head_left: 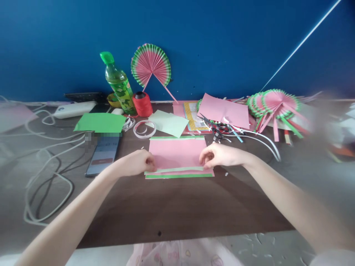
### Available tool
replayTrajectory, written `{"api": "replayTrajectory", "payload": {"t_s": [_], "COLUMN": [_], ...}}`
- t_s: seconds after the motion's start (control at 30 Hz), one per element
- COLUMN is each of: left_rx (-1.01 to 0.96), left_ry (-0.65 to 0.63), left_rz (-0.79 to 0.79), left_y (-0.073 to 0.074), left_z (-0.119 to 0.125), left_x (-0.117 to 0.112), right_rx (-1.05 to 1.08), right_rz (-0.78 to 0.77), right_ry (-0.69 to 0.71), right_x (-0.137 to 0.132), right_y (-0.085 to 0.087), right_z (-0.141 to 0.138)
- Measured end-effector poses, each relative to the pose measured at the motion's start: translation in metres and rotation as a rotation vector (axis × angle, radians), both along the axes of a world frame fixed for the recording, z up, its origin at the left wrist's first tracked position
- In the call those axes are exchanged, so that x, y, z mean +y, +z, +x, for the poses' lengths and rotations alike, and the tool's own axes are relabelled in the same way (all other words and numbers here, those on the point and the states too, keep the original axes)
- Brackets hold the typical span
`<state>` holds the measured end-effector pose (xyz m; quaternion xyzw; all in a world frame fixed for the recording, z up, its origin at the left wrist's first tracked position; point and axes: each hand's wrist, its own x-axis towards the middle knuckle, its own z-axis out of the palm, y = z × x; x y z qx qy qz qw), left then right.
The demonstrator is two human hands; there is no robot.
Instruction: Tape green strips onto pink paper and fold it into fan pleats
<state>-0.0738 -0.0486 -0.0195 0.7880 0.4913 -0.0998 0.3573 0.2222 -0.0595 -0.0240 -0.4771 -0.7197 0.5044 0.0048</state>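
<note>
A pink paper sheet (176, 152) with green and white strips along its far and near edges lies on the dark brown table (172, 207). My left hand (137, 162) pinches the sheet's near left corner, fingers closed. My right hand (217, 155) pinches the near right corner the same way. The near edge looks lifted or folded a little between the two hands.
A phone (102, 154) lies left of the sheet beside white cables (47, 173). Behind stand a green bottle (118, 84), red thread spool (142, 103), tape roll (144, 129), green paper (100, 122) and scissors (217, 128). Pink paper fans lean on the wall (151, 64) and lie at right (277, 104).
</note>
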Motion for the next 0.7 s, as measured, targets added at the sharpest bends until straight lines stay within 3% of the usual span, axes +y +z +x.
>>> {"api": "replayTrajectory", "payload": {"t_s": [0.17,0.43,0.6,0.7], "left_rx": [-0.008,-0.055,-0.04,-0.026], "left_ry": [0.0,-0.004,-0.064,-0.088], "left_rz": [0.032,0.125,0.096,0.07], "left_y": [-0.001,-0.003,0.0,0.001], "left_z": [0.001,0.006,0.007,0.008], "left_x": [-0.001,0.003,-0.001,-0.005], "right_rx": [-0.03,-0.126,-0.089,-0.092], "right_rz": [0.024,0.133,-0.008,-0.016], "right_ry": [0.051,0.021,0.028,0.049], "right_x": [0.001,0.005,-0.002,-0.004], "right_y": [-0.001,0.004,0.007,0.005], "right_z": [0.0,0.006,0.006,0.003]}}
